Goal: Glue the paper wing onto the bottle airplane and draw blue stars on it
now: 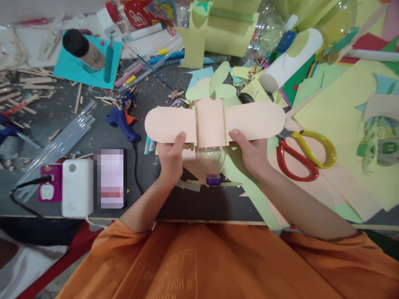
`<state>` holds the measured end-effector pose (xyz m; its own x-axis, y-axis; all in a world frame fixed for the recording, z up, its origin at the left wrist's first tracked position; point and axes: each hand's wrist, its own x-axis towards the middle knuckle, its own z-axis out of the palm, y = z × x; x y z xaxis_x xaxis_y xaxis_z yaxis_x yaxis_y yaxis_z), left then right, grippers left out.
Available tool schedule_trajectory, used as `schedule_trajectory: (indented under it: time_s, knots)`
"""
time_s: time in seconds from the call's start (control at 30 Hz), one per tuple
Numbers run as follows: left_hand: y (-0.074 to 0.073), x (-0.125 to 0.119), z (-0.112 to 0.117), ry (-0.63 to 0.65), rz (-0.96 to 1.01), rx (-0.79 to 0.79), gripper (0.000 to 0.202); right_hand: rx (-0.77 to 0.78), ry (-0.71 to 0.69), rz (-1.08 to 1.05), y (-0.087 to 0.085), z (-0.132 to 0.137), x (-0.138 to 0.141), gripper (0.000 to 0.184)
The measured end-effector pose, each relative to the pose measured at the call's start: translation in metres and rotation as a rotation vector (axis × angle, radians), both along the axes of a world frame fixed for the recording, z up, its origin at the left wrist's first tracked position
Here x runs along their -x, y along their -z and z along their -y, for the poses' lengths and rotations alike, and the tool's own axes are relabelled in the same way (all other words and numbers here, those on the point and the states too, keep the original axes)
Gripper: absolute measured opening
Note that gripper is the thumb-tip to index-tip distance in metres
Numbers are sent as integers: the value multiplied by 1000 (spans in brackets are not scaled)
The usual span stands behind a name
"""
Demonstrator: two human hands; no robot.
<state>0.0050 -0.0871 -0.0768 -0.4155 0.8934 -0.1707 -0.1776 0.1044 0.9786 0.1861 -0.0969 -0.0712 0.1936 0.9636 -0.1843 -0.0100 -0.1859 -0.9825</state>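
Between my hands is a toy airplane [210, 124] made from a clear plastic bottle wrapped in peach paper. Its purple cap [213, 179] points toward me, and pale green paper tail fins [215, 87] stand at the far end. My left hand [172, 160] is closed on the left paper wing [170, 123], thumb on top and fingers underneath. On the other side, my right hand [253, 153] pinches the right paper wing [257, 120] the same way. The fingers beneath both wings are mostly hidden.
Scissors [299, 166] with red and yellow handles lie right of my right hand, on paper sheets. A blue glue gun [121, 120] rests to the left. Clear glue sticks [62, 141], a white power bank [77, 187] and a phone [111, 178] are further left. Bottles and scraps crowd the back.
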Motion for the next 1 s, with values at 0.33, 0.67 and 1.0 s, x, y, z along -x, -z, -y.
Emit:
schedule_trajectory:
  time_s: [0.33,0.67,1.0]
  knots:
    - [-3,-1,0,-1,33,38,37,1,-13,-2,-1,0,-1,41]
    - [4,2,2,14,5,55,37,2,-13,2,1,0,0,46]
    - [1,0,2,-15,18,67,39,-3,-3,5,-1,-1,0,46]
